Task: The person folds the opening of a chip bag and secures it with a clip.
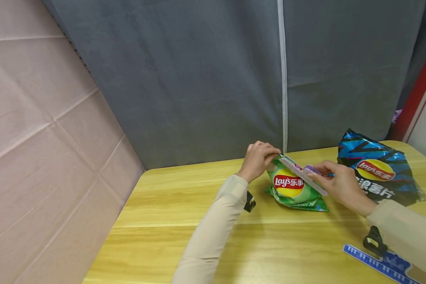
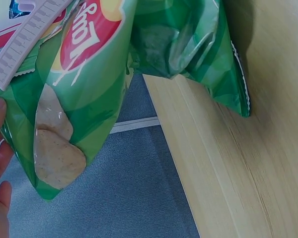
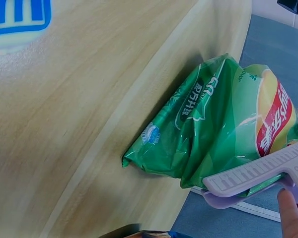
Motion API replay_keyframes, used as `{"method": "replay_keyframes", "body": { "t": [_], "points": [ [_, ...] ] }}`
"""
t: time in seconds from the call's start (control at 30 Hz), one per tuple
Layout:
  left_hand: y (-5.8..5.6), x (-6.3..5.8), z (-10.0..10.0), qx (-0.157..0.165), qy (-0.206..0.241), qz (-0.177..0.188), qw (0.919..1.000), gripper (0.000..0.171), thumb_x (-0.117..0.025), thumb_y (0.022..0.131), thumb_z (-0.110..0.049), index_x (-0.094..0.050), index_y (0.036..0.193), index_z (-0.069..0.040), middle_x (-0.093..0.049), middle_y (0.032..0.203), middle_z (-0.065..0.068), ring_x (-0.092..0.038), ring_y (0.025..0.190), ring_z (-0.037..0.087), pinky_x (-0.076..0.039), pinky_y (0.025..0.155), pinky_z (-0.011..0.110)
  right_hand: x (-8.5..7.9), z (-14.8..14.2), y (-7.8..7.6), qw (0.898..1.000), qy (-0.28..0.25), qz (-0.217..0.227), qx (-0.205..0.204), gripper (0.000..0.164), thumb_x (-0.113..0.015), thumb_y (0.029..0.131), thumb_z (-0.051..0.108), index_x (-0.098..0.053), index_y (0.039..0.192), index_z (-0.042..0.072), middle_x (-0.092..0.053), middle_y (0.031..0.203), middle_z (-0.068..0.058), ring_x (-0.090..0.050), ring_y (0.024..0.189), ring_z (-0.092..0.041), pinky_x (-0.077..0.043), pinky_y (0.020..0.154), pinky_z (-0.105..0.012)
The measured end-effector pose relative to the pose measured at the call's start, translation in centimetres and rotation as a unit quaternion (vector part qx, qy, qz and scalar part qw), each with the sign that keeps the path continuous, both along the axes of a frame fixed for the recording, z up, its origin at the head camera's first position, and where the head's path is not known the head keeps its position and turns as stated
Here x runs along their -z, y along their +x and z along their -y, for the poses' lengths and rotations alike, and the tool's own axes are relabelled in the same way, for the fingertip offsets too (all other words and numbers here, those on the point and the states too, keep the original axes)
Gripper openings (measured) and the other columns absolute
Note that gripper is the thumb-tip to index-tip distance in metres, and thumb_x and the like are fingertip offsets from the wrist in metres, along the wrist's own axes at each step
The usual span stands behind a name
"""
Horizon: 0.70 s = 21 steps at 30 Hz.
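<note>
A green Lay's chip bag (image 1: 299,202) stands on the table, with a lilac bag clip (image 1: 301,172) lying slantwise across its upper edge. My left hand (image 1: 258,158) pinches the bag's upper left corner between thumb and fingers. In the left wrist view, the clip's end (image 2: 27,44) is close to that thumb. My right hand (image 1: 339,183) holds the clip by its purple handle part, near the middle. The right wrist view shows the clip's two bars (image 3: 258,171) apart at the near end, with the bag's edge between them.
A black and blue Lay's bag (image 1: 387,189) lies right of my right hand. Below my right forearm is a blue clip (image 1: 372,265) with a piano-key print, partly covered by the sleeve. A grey curtain (image 1: 198,98) hangs behind the wooden table (image 1: 163,221).
</note>
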<state>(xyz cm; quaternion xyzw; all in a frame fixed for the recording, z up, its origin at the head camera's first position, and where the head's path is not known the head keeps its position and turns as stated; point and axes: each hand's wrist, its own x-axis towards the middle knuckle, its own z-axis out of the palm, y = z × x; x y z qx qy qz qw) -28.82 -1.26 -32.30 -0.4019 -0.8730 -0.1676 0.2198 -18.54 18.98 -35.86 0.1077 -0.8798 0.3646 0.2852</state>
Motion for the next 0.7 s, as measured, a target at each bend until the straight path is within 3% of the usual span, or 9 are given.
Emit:
{"method": "replay_keyframes", "body": {
  "t": [0.7],
  "points": [
    [0.00, -0.04, 0.20, 0.000, 0.006, 0.008, 0.9999, 0.018, -0.061, 0.085, -0.024, -0.071, 0.099, -0.021, -0.065, 0.095, -0.011, -0.050, 0.085, 0.006, -0.032, 0.083, 0.024, -0.31, 0.25, -0.14, 1.000, -0.006, 0.008, 0.000, 0.017, -0.073, 0.074, 0.009, -0.065, 0.086, -0.001, -0.065, 0.083, -0.019, -0.060, 0.071, -0.031, -0.038, 0.058, -0.008]
  ]
}}
